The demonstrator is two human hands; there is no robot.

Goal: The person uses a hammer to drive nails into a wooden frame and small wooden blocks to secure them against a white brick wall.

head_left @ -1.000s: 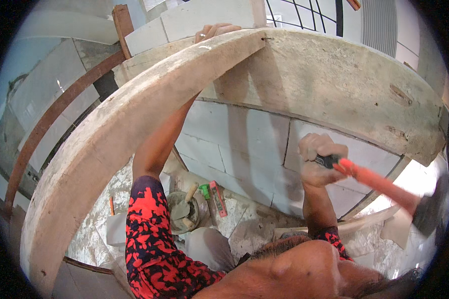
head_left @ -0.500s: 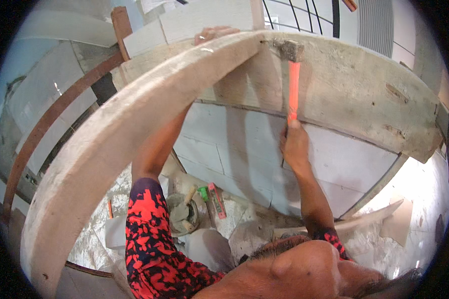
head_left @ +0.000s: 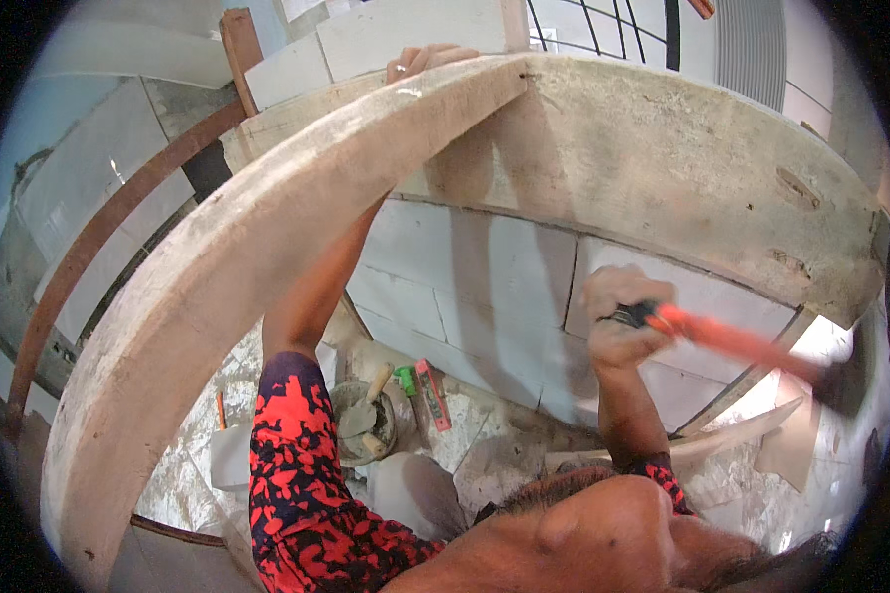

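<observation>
A long, pale timber plank [head_left: 218, 242] slants from the lower left up to the top middle. There its end meets a wide wooden board [head_left: 663, 148] fixed across a wall of white blocks [head_left: 504, 262]. Passing behind the plank, my left arm reaches up, and my left hand [head_left: 431, 60] has its fingers hooked over the upper edge near that joint; the thumb is hidden. My right hand [head_left: 625, 316] is wrapped round the black grip of a hammer [head_left: 727, 338] with an orange handle. The hammer's head is swung out to the right, away from the board, and blurred by motion.
On the littered floor below stand a mortar bucket [head_left: 386, 435] with a trowel [head_left: 377, 383] in it, a red spirit level [head_left: 432, 395], a green-headed tool [head_left: 404, 379] and a white block [head_left: 229, 458]. A brown bar [head_left: 109, 208] runs along the left. Black window bars [head_left: 588, 28] show at the top.
The hammer's head has left the board beside the joint and swung down to the right. My right hand has turned and dropped slightly; my left hand stays at the plank's top.
</observation>
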